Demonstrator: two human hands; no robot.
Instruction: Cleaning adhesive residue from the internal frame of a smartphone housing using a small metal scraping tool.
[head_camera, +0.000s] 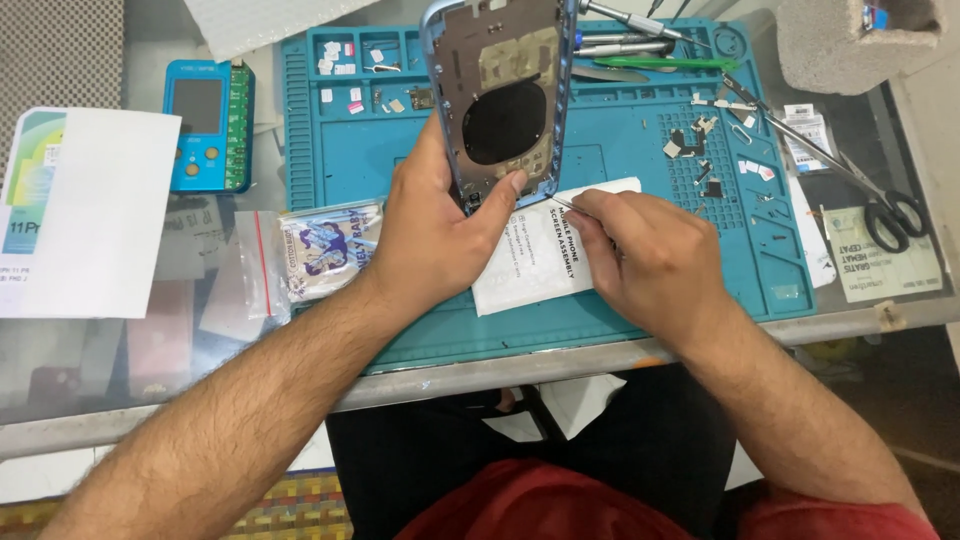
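- Glass worktop (850, 325) carrying teal repair mat (640, 300).
- Left hand (430, 235) gripping blue phone frame (500, 100) upright.
- Right hand (650, 255) pinching thin tool (562, 203); grip clenched.
- Step: probing frame's lower end; calling for steady aim.

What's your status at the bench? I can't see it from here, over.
Left hand grips blue phone housing, upright over teal mat. Right hand pinches thin metal tool, tip near housing's lower edge. White packet beneath; nothing blocking.

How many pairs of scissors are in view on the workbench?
1. The scissors lie at the right edge of the teal mat, black handles toward the near right, tips pointing up-left. More tools crowd the mat's top tray, so another pair could be hidden there.
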